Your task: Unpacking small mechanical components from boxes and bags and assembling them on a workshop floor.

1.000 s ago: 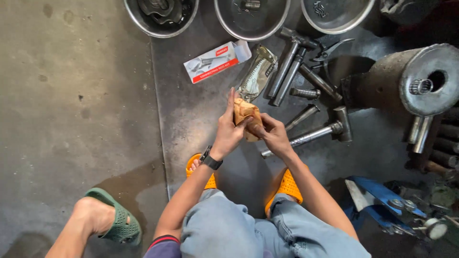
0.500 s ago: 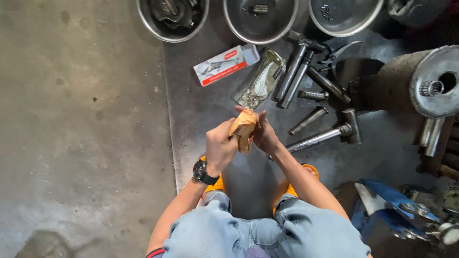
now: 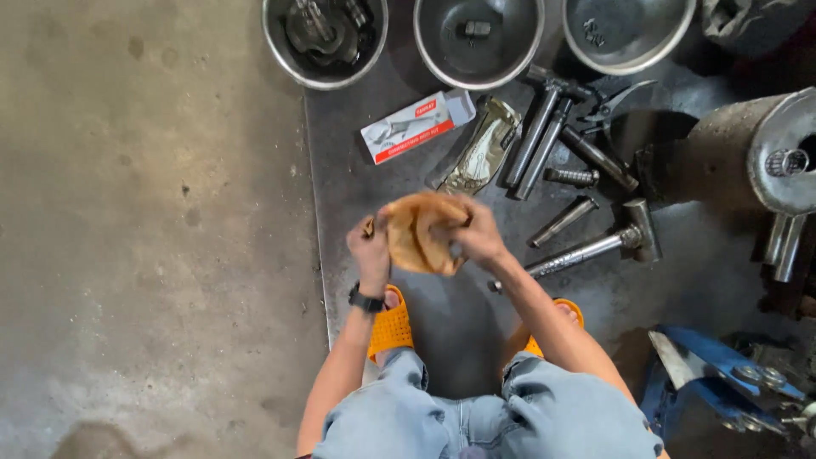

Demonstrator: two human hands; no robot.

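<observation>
Both my hands hold a crumpled orange-brown cloth [image 3: 419, 231] in front of me, above a dark metal sheet [image 3: 459, 331] on the floor. My left hand [image 3: 371, 251], with a black watch on its wrist, grips the cloth's left edge. My right hand [image 3: 476, 234] grips its right side, and the cloth bulges between them. Whatever may be wrapped inside is hidden. I crouch in orange sandals [image 3: 390, 327] and light blue jeans.
Three steel bowls [image 3: 478, 42] stand at the top, the left one holding metal parts. A white and red box [image 3: 406, 127], a clear plastic bag [image 3: 482, 146], several steel bolts and rods [image 3: 534, 136], a hammer [image 3: 595, 246] and a large cylinder [image 3: 748, 153] lie around. Bare concrete spreads left.
The cloth has been spread wider between my hands. The view has shifted, and another person's foot in a green sandal at the lower left has dropped out of sight.
</observation>
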